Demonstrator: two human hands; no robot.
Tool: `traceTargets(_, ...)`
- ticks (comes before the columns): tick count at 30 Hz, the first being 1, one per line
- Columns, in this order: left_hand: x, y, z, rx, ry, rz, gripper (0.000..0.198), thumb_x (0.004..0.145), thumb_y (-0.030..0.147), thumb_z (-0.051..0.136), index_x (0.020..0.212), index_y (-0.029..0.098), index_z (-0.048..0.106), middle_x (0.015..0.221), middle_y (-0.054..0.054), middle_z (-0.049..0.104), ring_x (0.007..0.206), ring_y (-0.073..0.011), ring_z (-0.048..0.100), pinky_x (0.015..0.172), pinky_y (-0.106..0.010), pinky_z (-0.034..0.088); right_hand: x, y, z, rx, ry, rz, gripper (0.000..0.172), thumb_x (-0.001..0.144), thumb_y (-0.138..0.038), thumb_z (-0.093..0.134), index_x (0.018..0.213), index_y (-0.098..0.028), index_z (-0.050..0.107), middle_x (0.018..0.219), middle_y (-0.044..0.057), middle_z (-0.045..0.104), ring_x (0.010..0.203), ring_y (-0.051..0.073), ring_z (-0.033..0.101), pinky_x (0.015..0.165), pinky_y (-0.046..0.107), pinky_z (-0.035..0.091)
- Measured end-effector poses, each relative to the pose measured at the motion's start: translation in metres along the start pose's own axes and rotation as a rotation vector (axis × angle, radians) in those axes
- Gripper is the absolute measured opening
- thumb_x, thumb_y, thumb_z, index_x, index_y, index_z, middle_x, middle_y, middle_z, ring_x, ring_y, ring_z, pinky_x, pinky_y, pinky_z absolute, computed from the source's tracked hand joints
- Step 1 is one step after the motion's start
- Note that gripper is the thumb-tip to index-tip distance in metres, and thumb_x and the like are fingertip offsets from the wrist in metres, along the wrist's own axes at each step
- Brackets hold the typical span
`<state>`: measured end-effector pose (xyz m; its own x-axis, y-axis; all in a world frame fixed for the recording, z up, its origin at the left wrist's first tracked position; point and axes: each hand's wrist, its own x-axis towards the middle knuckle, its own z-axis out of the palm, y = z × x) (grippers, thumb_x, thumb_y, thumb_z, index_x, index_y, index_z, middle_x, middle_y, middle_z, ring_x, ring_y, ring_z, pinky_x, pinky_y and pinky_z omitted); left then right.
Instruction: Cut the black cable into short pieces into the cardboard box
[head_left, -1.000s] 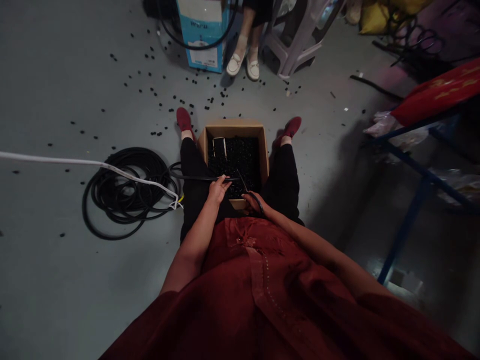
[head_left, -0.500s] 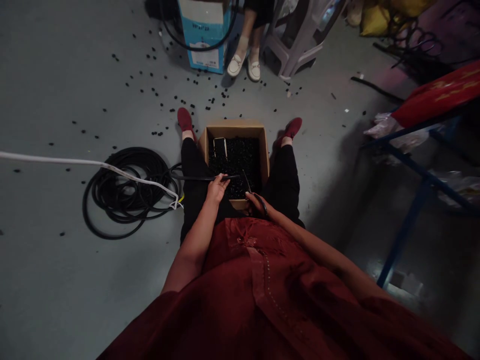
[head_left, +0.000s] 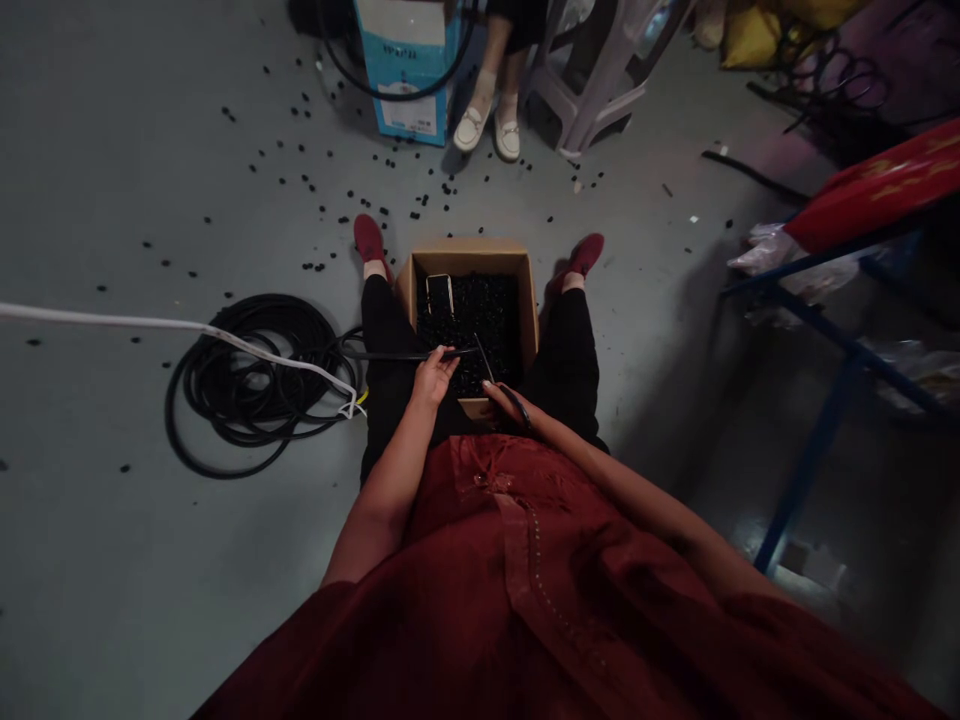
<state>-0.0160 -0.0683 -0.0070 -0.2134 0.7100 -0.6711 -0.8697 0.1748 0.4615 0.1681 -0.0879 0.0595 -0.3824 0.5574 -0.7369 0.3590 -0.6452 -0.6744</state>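
My left hand is closed around a black rubber strip, whose end sticks out to the right over an open cardboard box. A pair of scissors is in my right hand, its blades pointing up and meeting the strip's end. The dark handles lie partly hidden under my fingers. Below both hands, the box holds many small black cut pieces. A phone with a pale edge lies on them at the left.
Coiled black strip lies on the floor at left, with a white cable crossing it. Black bits are scattered ahead. Another person's white shoes, a blue-and-white box and a plastic stool stand beyond. A blue metal frame is at right.
The scissors and my right hand have shifted slightly left, bringing the blades to the strip's end. My left hand has stayed in place on the strip.
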Motion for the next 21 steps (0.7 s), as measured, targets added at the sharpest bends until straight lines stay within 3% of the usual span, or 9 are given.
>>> traceTargets(6, 0.001, -0.002, -0.001, 0.0, -0.023, -0.001, 0.011, 0.086, 0.012, 0.061, 0.075, 0.014, 0.062, 0.077, -0.002, 0.07, 0.09, -0.0122, 0.069, 0.098, -0.035, 0.051, 0.013, 0.003, 0.005, 0.079, 0.033, 0.079, 0.035, 0.093, -0.056, 0.048, 0.097, -0.021, 0.047, 0.069, 0.0, 0.06, 0.053, 0.013, 0.056, 0.047, 0.023, 0.046)
traceTargets(13, -0.006, -0.002, 0.003, 0.031, -0.035, -0.014, 0.011, 0.083, 0.009, 0.064, 0.073, 0.014, 0.062, 0.077, -0.002, 0.07, 0.095, -0.0144, 0.068, 0.101, -0.037, 0.049, 0.017, 0.005, 0.005, 0.123, 0.006, 0.08, 0.037, 0.091, -0.057, 0.05, 0.101, -0.022, 0.045, 0.072, 0.001, 0.058, 0.054, 0.013, 0.057, 0.046, 0.022, 0.045)
traceTargets(21, -0.007, -0.001, 0.004, 0.044, -0.046, -0.021, 0.012, 0.083, 0.009, 0.064, 0.072, 0.013, 0.062, 0.076, -0.001, 0.069, 0.086, -0.0124, 0.068, 0.1, -0.037, 0.049, 0.02, 0.01, 0.002, 0.135, -0.001, 0.047, 0.043, 0.088, -0.06, 0.054, 0.104, -0.021, 0.046, 0.073, 0.0, 0.059, 0.052, 0.012, 0.057, 0.044, 0.021, 0.044)
